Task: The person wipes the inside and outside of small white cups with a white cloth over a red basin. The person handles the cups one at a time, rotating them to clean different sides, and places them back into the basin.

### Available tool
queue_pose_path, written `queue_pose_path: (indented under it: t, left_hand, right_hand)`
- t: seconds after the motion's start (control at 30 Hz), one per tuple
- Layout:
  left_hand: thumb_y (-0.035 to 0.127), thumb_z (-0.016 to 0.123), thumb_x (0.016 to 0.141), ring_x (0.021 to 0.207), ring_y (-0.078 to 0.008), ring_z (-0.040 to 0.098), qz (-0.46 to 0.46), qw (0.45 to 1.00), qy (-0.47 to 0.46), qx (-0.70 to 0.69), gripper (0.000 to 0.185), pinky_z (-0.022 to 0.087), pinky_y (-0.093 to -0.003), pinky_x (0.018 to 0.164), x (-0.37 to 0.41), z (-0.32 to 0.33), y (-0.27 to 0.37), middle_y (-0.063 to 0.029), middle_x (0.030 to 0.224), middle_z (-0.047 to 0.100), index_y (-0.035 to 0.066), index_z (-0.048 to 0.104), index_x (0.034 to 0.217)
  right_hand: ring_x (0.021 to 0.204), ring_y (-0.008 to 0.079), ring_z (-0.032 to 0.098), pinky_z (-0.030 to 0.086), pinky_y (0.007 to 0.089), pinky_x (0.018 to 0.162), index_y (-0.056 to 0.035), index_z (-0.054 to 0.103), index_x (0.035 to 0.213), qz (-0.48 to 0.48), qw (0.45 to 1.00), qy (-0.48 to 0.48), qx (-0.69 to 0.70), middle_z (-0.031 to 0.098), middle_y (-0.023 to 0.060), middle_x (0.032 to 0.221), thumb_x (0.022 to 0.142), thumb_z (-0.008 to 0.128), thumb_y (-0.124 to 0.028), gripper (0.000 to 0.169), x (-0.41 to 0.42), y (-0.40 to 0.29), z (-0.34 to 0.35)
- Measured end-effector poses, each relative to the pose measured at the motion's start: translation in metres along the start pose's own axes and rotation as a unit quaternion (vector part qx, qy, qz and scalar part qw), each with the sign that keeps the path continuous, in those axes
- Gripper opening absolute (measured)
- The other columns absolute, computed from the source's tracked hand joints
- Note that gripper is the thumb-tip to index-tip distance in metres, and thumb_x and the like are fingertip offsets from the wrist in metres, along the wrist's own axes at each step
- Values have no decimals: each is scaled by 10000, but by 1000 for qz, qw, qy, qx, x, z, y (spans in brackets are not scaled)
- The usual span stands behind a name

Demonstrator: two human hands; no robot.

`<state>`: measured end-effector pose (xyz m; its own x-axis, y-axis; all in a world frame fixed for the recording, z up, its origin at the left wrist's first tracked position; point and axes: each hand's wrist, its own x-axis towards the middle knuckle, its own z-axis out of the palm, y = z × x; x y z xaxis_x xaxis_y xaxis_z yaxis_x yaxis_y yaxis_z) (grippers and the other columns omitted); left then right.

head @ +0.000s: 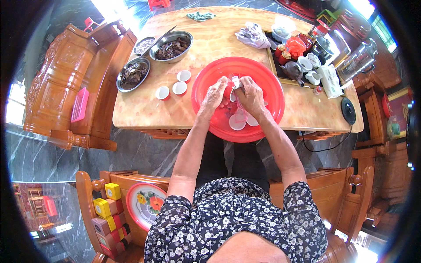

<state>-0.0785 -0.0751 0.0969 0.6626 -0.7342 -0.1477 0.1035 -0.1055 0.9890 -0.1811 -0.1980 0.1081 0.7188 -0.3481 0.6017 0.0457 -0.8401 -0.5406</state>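
A large red plastic basin (pixel 276 108) sits at the table's near edge with water and several small cups in it. Above it, my left hand (pixel 216 93) grips a small red cup (pixel 229 89). My right hand (pixel 250 95) holds a thin whitish-pink cloth (pixel 235 81) against that cup's rim, and part of the cloth hangs down toward the water. White-lined cups (pixel 237 122) lie low in the basin. To the left of the basin, three red cups with white insides (pixel 179 88) stand upright on the tabletop.
Metal bowls of dark food (pixel 173 47) stand at the table's left, chopsticks across them. A crumpled cloth (pixel 252 35) lies beyond the basin. On the right are a tea tray with a dark teapot (pixel 292 70), tissues (pixel 330 81) and a round black electric base (pixel 348 110).
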Motion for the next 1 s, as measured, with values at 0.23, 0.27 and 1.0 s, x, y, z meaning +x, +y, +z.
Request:
queue_pose_path:
  t: [0.23,0.27,1.0]
  left_hand:
    - [638,326,900,614,-111,568,-24,999,40,-6,661,462,-255,433,1,5,-9,-62,671,574,60,646,909]
    - [640,318,902,631,-112,566,-30,999,36,-14,672,465,-265,441,2,6,-10,-64,679,573,56,650,895]
    - [182,687,825,748,-76,565,237,966,16,101,347,471,-243,661,-10,9,5,-37,861,615,39,531,1100]
  right_hand:
    - [749,302,613,516,388,567,-75,535,949,-79,996,-10,-35,559,96,867,725,616,-55,239,-1,-20,-4]
    - [745,302,614,519,388,568,-77,531,956,-102,994,1,-30,562,96,877,710,614,-47,261,-2,-17,-3]
    - [558,62,527,428,262,506,-56,694,826,324,883,-137,311,583,-45,649,836,574,-178,171,1,24,12]
